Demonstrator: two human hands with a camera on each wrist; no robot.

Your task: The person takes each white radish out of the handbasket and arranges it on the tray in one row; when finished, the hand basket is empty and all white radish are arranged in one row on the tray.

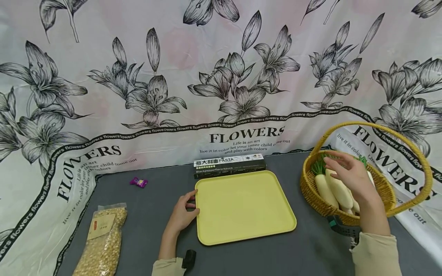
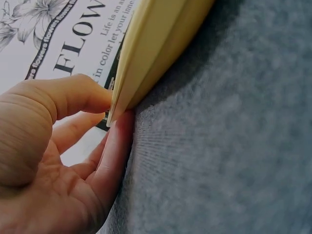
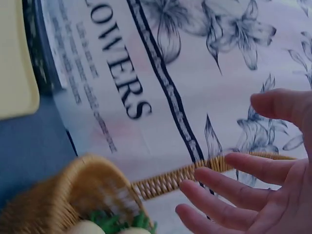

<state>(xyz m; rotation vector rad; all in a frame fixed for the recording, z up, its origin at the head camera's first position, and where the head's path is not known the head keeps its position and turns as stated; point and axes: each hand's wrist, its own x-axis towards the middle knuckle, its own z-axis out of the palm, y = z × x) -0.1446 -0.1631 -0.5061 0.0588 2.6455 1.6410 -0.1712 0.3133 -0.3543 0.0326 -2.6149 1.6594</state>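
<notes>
In the head view a yellow tray (image 1: pixel 246 207) lies flat on the dark grey table. My left hand (image 1: pixel 184 212) is at its left side, and up close the thumb and a finger pinch the tray's rim (image 2: pixel 127 73) from both sides. My right hand (image 1: pixel 350 174) hovers over a wicker basket (image 1: pixel 388 191) at the right, fingers spread and holding nothing. White radishes (image 1: pixel 338 189) with green tops lie inside the basket, partly hidden by the hand. The basket's handle (image 3: pixel 165 183) passes behind my fingertips in the right wrist view.
A black pasta box (image 1: pixel 229 165) stands just behind the tray. At the left are a small purple wrapped candy (image 1: pixel 139 182) and a clear bag of pale beans (image 1: pixel 103 241). A flower-printed cloth (image 1: pixel 221 76) hangs along the back and sides.
</notes>
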